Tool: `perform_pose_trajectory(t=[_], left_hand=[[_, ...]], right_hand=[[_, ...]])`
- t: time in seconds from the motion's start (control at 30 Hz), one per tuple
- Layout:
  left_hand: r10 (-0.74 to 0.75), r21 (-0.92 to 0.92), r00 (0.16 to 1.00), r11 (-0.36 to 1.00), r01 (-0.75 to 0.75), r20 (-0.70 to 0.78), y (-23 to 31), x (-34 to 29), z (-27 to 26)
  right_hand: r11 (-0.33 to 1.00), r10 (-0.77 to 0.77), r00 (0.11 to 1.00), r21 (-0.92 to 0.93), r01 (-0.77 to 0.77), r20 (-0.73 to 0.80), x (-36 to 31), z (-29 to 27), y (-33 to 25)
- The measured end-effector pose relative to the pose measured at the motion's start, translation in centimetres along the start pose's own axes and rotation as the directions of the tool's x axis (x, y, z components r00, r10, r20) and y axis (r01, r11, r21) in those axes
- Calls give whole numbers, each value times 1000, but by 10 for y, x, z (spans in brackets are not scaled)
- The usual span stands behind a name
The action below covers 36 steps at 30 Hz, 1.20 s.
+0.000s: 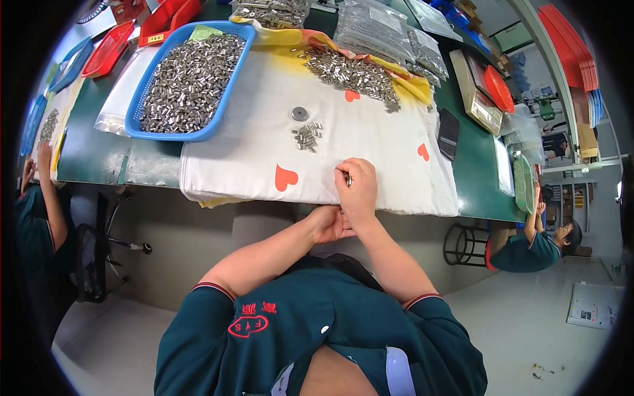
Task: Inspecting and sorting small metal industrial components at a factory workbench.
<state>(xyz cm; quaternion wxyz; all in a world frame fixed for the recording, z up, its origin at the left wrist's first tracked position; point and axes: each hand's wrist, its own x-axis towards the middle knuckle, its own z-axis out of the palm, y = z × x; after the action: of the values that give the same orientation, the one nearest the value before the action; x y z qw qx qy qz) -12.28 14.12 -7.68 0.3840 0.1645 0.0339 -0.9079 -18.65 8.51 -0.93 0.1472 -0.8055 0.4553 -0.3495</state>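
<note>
Spreading across the green counter, the white cloth carries a blue basket of small metal cylinders. The right hand pinches one small metal piece near the cloth's front edge; a steady fingertip grip seems wise (it looks slippery). The left hand curls closed beside the right wrist, contents hidden.

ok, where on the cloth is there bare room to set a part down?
Free: white cloth between blue basket and small parts cluster; also right of the right hand, toward the black pad. Crowded: far edge, with the loose parts pile and bags.
</note>
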Motion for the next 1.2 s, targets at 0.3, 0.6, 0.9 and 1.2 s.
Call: perform_pose_trajectory(t=[0.3, 0.6, 0.9, 1.2], left_hand=[[109, -157, 990, 983, -94, 94, -11, 15, -21], [116, 55, 987, 992, -110, -115, 0, 6, 4], [170, 50, 957, 985, -163, -235, 3, 2, 6], [239, 76, 885, 971, -228, -399, -2, 3, 16]], right_hand=[[999, -17, 1000, 33, 16, 20, -47, -20, -6], [982, -176, 974, 96, 164, 143, -82, -34, -6], [996, -64, 998, 71, 63, 21, -40, -54, 0], [994, 62, 998, -90, -60, 19, -17, -47, 23]])
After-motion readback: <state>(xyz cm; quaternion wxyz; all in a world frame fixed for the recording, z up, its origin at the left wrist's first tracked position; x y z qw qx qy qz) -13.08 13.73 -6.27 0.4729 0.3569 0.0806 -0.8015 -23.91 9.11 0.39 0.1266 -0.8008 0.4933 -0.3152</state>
